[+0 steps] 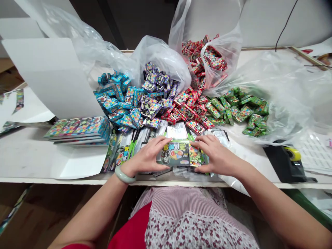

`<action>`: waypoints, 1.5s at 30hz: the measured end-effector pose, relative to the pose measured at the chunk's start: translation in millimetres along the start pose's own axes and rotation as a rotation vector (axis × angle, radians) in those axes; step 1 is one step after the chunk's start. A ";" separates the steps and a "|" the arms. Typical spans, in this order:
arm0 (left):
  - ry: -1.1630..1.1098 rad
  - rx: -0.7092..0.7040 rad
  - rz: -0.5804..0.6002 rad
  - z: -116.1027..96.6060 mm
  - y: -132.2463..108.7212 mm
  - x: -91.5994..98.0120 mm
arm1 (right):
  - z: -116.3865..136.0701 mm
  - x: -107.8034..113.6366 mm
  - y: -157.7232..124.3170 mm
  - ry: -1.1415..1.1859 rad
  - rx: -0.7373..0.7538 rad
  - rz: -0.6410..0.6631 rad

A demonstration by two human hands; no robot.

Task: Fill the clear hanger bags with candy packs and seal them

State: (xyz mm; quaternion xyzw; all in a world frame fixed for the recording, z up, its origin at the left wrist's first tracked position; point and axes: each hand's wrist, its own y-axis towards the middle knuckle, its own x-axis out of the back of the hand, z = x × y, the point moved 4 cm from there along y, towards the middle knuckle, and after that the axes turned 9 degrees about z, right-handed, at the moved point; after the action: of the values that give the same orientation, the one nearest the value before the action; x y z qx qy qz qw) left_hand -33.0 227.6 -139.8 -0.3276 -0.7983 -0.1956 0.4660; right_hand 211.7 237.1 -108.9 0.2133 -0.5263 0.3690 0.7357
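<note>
Both hands grip one flat printed packet (178, 155) near the table's front edge. My left hand (147, 157) pinches its left end, with a pale green bangle (123, 175) on that wrist. My right hand (216, 155) closes on its right end. Under and behind the packet lie more flat packets and clear sleeves (135, 141). Beyond them sit heaps of small boxes: blue (116, 100), purple (155, 93), red (190, 109) and green (238, 110).
A stack of colourful flat cards (77, 129) lies at the left. A white sheet (52, 74) leans behind it. Clear plastic bags (282, 93) spread over the back and right, one holding red boxes (207, 57). A black tape dispenser (287, 162) stands at the right.
</note>
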 end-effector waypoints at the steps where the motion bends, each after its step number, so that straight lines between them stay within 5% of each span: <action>1: -0.007 -0.003 0.008 -0.9 0.3 -1.5 | 0.4 -0.8 0.8 0.026 0.018 0.011; 9: 0.005 0.076 -0.093 2.7 -2.3 3.9 | -15.1 -15.1 6.2 0.329 -0.022 -0.210; 16: 0.061 0.060 -0.080 3.2 -0.9 -4.1 | 3.4 -29.6 9.6 0.419 -0.076 -0.191; 22: 0.037 0.134 -0.141 4.0 -1.5 -4.3 | 2.5 -36.9 15.6 0.460 -0.218 -0.376; 32: 0.061 0.099 -0.182 3.6 -5.2 -6.5 | 9.8 -52.3 32.2 0.702 -0.128 -0.262; 35: 0.077 0.135 -0.188 10.4 -13.6 0.0 | -18.6 -40.1 31.2 0.692 -0.195 -0.389; 38: 0.083 0.175 -0.214 14.9 -20.4 8.2 | -62.1 -23.4 32.8 0.444 -0.394 -0.474; 41: 0.067 0.176 -0.212 13.5 -19.4 9.6 | -92.2 -17.8 45.8 0.245 -0.551 -0.295; 45: 0.047 0.164 -0.209 11.6 -16.5 6.1 | -106.2 -20.9 58.2 0.323 -0.632 -0.204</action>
State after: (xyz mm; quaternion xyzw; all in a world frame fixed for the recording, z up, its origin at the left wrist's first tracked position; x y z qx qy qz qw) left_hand -53.9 225.2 -140.3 -0.1988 -0.8302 -0.1845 0.4870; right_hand 229.0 342.1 -170.4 -0.0342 -0.4675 0.1419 0.8718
